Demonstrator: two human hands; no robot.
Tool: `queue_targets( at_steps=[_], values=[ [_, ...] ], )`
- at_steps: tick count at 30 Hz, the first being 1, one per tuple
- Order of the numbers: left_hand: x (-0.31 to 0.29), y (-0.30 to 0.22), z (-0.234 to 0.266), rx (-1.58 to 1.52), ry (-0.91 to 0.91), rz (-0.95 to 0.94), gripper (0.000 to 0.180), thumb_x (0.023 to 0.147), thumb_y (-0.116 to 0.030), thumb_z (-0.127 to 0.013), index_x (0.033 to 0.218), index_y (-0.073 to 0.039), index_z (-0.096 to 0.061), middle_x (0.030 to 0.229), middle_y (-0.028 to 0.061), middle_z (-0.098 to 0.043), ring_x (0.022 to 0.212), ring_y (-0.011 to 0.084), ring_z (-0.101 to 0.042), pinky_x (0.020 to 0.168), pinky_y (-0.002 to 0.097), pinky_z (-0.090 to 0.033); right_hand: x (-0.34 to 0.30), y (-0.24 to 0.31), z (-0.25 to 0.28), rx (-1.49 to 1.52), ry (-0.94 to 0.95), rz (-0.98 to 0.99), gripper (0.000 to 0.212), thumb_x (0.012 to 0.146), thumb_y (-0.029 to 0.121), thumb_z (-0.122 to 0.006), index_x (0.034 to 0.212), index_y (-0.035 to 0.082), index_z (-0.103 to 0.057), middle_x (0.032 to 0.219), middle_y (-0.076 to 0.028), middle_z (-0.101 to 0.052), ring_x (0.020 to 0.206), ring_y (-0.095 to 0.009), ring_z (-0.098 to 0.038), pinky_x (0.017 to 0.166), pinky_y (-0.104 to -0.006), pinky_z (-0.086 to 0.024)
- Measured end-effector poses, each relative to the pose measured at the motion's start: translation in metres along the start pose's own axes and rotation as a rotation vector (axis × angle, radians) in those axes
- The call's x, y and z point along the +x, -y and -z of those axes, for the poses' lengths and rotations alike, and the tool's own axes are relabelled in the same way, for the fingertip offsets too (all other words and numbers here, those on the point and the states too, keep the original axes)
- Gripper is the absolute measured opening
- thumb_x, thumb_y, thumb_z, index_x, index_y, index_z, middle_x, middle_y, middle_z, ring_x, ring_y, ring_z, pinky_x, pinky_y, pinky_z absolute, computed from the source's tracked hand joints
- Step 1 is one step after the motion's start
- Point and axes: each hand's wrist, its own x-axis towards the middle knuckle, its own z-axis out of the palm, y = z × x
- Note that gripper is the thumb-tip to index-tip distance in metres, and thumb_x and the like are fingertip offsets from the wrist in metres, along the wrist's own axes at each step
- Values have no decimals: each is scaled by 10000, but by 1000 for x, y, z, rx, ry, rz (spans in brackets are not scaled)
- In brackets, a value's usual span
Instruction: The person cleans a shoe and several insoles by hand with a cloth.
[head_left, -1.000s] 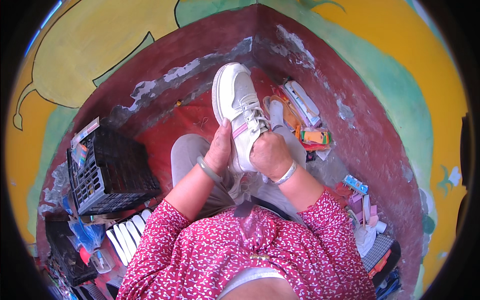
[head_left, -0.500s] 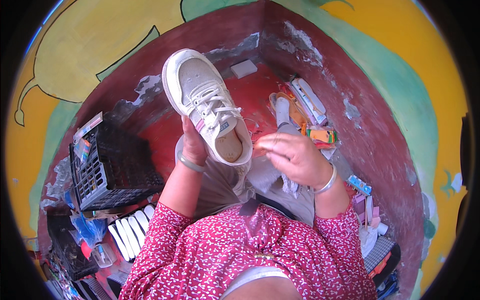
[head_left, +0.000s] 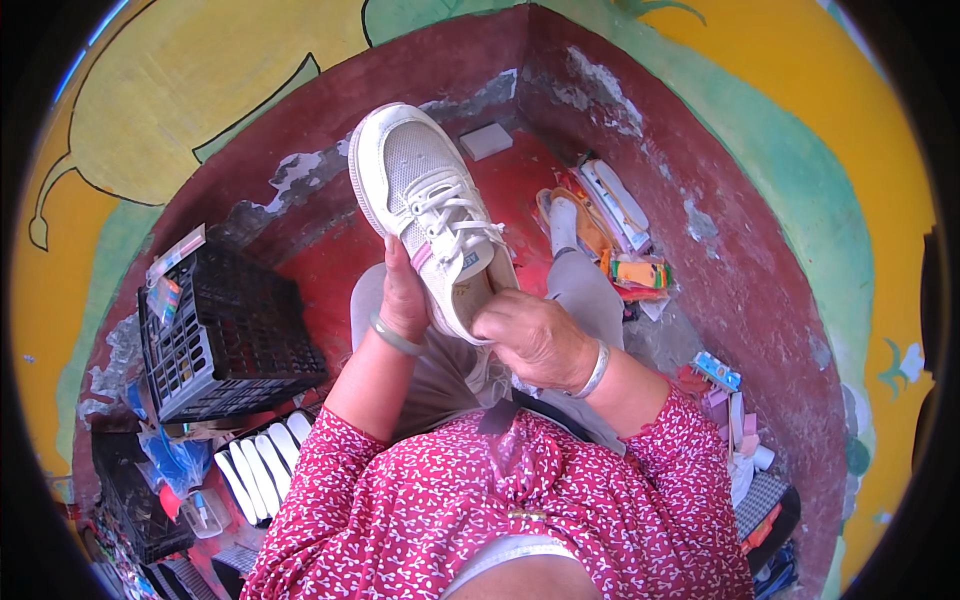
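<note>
A white lace-up shoe with grey mesh over the toe and a pink stripe on its side is held up before me, toe pointing away. Its side and underside rest in my left hand, fingers wrapped round it and partly hidden behind the sole. At the heel end, my right hand is closed with bent fingers on the rim of the shoe's opening. The fingertips are out of sight there, so anything small between them cannot be made out. White laces are tied across the tongue.
A black plastic crate stands at left, with a row of white-edged items below it. At right lie packets, a pale case and a blue box. A white block sits by the far wall.
My right hand has come left and slightly down from beside the shoe onto its heel opening. The shoe and my left hand have shifted a little to the right.
</note>
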Motion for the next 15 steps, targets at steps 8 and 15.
queue_targets(
  at_steps=[8,15],
  values=[
    [2,12,5,-15,61,70,812,782,-606,-485,1293,4,-322,1225,136,-467,1097,253,-489,956,375,-379,-2,2,6,-50,244,-109,195,718,14,-509,907,52,-476,865,-113,-523,847,-330,-542,669,-403,-459],
    [14,10,-2,-141,-135,251,674,882,-581,-205,1224,-42,-422,1110,133,-541,988,266,-550,890,380,-433,0,0,14,-150,132,-110,469,735,-12,-492,1195,54,-431,1260,-167,-413,1074,-334,-484,839,-374,-446]
  ],
)
